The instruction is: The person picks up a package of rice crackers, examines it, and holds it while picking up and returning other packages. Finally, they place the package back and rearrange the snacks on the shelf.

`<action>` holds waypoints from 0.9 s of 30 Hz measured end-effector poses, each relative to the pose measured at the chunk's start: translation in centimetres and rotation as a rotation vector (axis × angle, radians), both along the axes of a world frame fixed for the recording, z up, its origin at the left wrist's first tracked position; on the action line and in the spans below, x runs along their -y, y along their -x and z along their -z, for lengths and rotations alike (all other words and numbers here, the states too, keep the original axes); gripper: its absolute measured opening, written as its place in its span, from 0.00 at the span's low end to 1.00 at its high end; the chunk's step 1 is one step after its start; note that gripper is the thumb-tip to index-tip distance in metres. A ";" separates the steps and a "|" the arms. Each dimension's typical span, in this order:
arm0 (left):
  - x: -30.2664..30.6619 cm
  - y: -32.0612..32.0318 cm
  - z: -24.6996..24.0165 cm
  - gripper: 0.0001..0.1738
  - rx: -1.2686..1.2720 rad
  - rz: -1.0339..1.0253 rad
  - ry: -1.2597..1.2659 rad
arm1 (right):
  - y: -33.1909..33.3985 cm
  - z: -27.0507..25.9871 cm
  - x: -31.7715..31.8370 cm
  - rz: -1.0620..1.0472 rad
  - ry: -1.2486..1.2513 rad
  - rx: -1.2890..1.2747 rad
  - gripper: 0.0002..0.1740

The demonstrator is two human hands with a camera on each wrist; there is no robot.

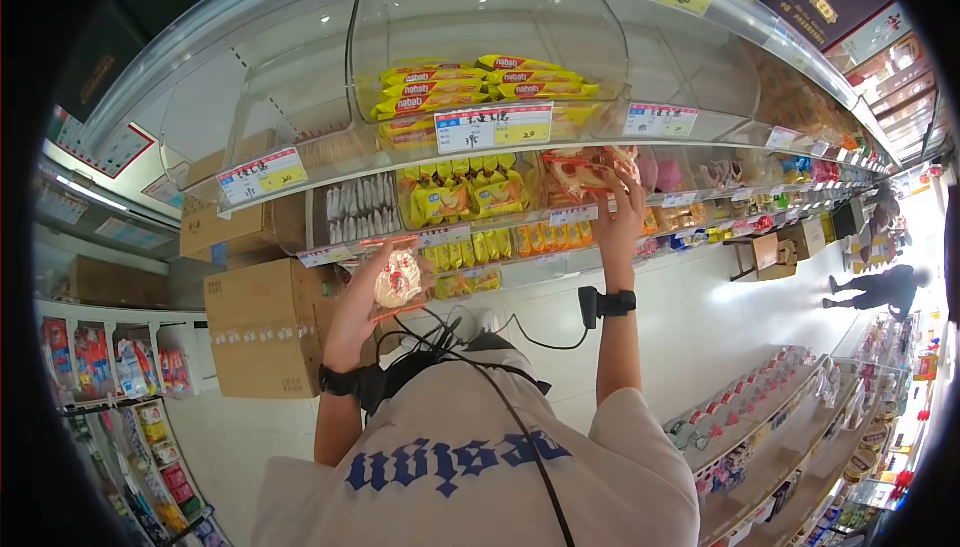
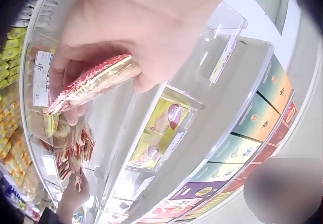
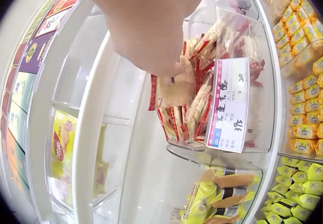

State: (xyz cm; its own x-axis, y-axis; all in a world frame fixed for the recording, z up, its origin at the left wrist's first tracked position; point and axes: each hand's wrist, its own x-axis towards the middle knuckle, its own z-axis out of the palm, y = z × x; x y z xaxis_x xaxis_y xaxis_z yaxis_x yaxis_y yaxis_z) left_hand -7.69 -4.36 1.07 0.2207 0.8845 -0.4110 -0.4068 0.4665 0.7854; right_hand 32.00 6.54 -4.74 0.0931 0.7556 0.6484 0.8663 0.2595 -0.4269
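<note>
My left hand (image 1: 362, 295) grips a flat, round pastry in a clear wrapper (image 1: 400, 279) with red printing and red edges. In the left wrist view that wrapped pastry (image 2: 96, 83) is seen edge-on between thumb and fingers. My right hand (image 1: 622, 215) reaches down into a clear shelf bin. There its fingers pinch a red-edged wrapped pastry (image 3: 174, 92), on top of several similar packets (image 3: 189, 120) standing on edge. The fingertips are partly hidden among the wrappers. A handwritten price card (image 3: 229, 103) is fixed to the bin's front.
Next to the bin lie yellow-green snack packs (image 1: 465, 197), and orange packs (image 1: 555, 238) sit a tier below. Yellow wafer packs (image 1: 430, 92) fill a bin on the upper shelf. Cardboard boxes (image 1: 262, 327) stand on the floor at left. Another person (image 1: 880, 290) is far right.
</note>
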 end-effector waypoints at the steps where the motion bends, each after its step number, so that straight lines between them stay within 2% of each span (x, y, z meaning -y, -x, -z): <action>1: -0.3 -0.2 0.3 0.31 -0.004 0.006 -0.009 | 0.2 -0.7 0.6 -0.015 0.000 -0.010 0.19; 3: -0.6 -0.5 0.5 0.32 -0.016 0.042 0.005 | 0.6 -2.6 2.0 -0.042 -0.004 -0.029 0.18; 6: -1.2 -1.1 0.4 0.34 -0.047 0.121 0.031 | 2.4 -5.9 4.8 -0.068 0.180 -0.263 0.16; 9: -1.6 -2.3 -1.0 0.37 0.010 0.181 0.057 | 7.0 -8.3 7.0 -0.301 0.068 -0.299 0.16; 11: -1.9 -3.4 -1.3 0.41 0.051 0.220 -0.001 | 10.1 -8.5 7.8 -0.534 -0.010 -0.135 0.23; 13: -2.3 -4.8 -0.5 0.41 0.200 0.079 0.025 | 13.5 -9.6 9.1 -0.666 0.046 -0.090 0.26; 14: -2.4 -5.1 0.0 0.41 0.273 0.008 0.038 | 14.6 -9.2 9.6 -0.670 0.060 -0.063 0.26; 15: -2.3 -4.7 -0.1 0.34 0.389 0.019 0.031 | 15.5 -8.7 10.0 -0.675 0.074 -0.038 0.27; 17: -1.5 -4.6 -0.2 0.30 0.260 -0.020 -0.091 | 16.1 -8.1 10.2 -0.703 0.089 -0.015 0.28; 22: -1.1 -3.4 1.8 0.25 0.260 -0.059 -0.136 | 16.0 -8.4 10.7 -0.771 0.109 -0.030 0.27; 24: -1.0 -2.9 2.6 0.26 0.178 -0.066 -0.242 | 15.6 -9.1 10.5 -0.855 0.111 -0.153 0.24; 25: -1.2 -2.7 1.9 0.26 0.257 -0.036 -0.164 | 15.1 -9.5 10.1 -0.896 0.109 -0.213 0.23; 27: -1.4 -2.1 0.0 0.28 0.416 0.017 -0.005 | 13.4 -8.3 8.1 -0.746 0.122 -0.227 0.18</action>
State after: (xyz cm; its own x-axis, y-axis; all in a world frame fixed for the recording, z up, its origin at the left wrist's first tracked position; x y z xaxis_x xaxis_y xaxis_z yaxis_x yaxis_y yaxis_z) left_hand -5.60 -2.93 1.07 0.3815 0.8813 -0.2790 -0.6826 0.4721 0.5579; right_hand 18.64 -1.51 3.53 -0.3464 0.7353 0.5825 0.3696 0.6777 -0.6357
